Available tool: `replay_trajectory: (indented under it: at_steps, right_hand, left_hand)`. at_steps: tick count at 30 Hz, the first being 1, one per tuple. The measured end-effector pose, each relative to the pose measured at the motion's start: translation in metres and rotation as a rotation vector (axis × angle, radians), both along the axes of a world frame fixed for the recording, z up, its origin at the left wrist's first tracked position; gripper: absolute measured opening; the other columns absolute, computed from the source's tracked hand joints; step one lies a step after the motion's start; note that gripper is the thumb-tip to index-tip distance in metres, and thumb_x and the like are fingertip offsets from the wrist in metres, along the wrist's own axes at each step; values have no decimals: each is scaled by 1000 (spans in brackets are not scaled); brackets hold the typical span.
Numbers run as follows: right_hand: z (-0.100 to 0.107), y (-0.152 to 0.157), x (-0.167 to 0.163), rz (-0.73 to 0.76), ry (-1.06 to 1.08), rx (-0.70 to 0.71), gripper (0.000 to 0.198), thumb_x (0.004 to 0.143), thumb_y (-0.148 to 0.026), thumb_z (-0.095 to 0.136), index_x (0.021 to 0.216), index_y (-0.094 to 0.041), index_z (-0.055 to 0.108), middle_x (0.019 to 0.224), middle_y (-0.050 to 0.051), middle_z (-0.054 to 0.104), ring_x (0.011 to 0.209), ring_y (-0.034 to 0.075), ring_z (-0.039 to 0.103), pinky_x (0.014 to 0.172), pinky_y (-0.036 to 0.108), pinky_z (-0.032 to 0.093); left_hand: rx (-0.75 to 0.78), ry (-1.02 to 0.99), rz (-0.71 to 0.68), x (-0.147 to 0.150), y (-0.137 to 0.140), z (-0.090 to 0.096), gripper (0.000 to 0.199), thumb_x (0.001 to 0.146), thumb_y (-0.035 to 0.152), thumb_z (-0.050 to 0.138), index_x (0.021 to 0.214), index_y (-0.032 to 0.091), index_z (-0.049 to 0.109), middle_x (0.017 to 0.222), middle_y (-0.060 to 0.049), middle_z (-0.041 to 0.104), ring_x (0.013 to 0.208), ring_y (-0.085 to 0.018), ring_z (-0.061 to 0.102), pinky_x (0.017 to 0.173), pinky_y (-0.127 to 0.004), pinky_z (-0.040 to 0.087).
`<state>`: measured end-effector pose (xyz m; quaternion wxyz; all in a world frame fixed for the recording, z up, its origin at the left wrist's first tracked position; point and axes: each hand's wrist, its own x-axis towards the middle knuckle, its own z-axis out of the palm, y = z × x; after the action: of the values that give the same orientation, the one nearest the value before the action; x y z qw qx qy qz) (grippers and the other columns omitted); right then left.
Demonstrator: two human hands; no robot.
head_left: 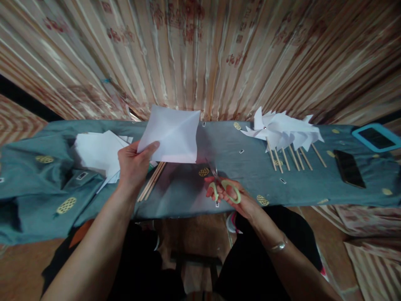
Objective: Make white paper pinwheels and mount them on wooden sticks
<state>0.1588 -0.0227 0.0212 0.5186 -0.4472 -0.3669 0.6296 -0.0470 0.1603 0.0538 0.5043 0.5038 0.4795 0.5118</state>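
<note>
Both forearms [103, 225] stretched forward, left hand [133, 165] pinching, right hand [243, 198] curled

Dim, muted light leaves the lower middle of the frame near black, while the white sheet [175, 136] at centre shows brightest. A soft shadow dulls the counter [178, 194] below it. Wide-angle stretch fans the curtain [200, 71] folds toward the upper corners; fine detail smears.
</note>
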Motion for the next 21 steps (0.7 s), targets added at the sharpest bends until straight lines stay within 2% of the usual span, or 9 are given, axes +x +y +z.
replay_trajectory:
  at_steps: [3,6,12,21]
  right_hand:
    - [-3,2,2,88,-110,34,59,78,-60,66,122,-21,64,91,6,68,75,13,57,62,25,43]
    - [-2,5,3,132,-130,15,57,74,-56,71,119,-22,65,89,4,68,72,12,56,61,24,43]
    - [6,9,3,96,-143,-65,53,70,-50,78,113,-21,68,83,2,67,68,10,55,57,24,44]
    - [6,8,5,96,-124,-69,51,68,-47,79,111,-22,69,80,1,65,65,9,55,57,24,46]
  left_hand:
    - [-21,16,-17,4,-5,0,16,60,30,79,64,17,71,60,1,64,55,-12,53,51,-23,45]
    - [-40,10,-36,11,-11,1,12,61,25,78,67,16,73,62,1,66,55,-12,53,53,-23,44]
    - [-70,-27,-112,19,-17,-3,11,62,20,78,69,12,73,60,2,66,55,-9,52,54,-23,41]
    - [-38,21,-146,20,-18,-11,14,65,21,78,76,13,75,62,4,66,55,-8,52,55,-22,42]
